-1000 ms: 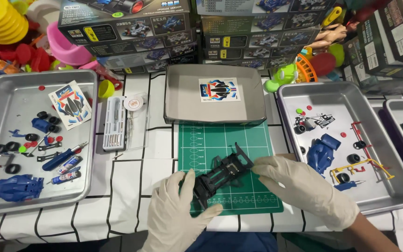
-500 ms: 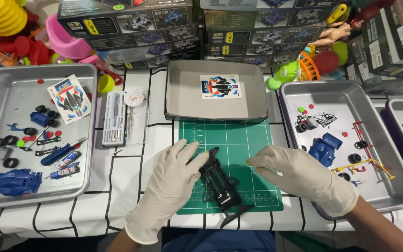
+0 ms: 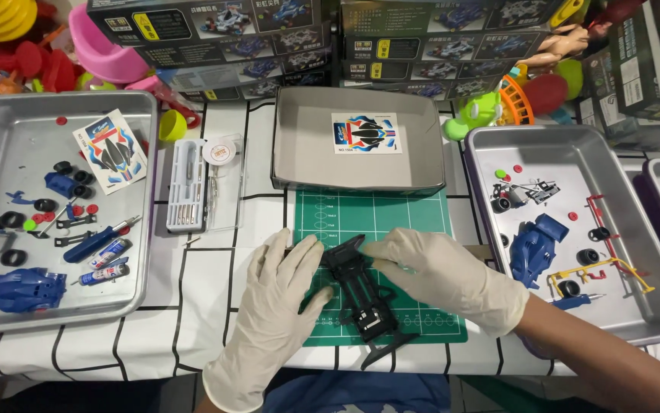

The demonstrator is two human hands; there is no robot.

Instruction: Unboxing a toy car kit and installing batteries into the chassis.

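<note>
On the green cutting mat (image 3: 391,222) at the desk's front edge: black toy-car chassis (image 3: 360,294), long, lying diagonally | left hand (image 3: 276,306) and right hand (image 3: 441,271), both white-gloved, grasping it | left tray (image 3: 9,138): blue car body (image 3: 13,291), tyres, sticker sheet | right tray (image 3: 636,252): blue shell (image 3: 533,245), yellow sprue.

I count three metal trays (image 3: 9,122) in full view, two sticker sheets (image 3: 366,134), two blue car bodies (image 3: 13,289), one green cutting mat (image 3: 376,218) and one black chassis (image 3: 360,291).
</note>
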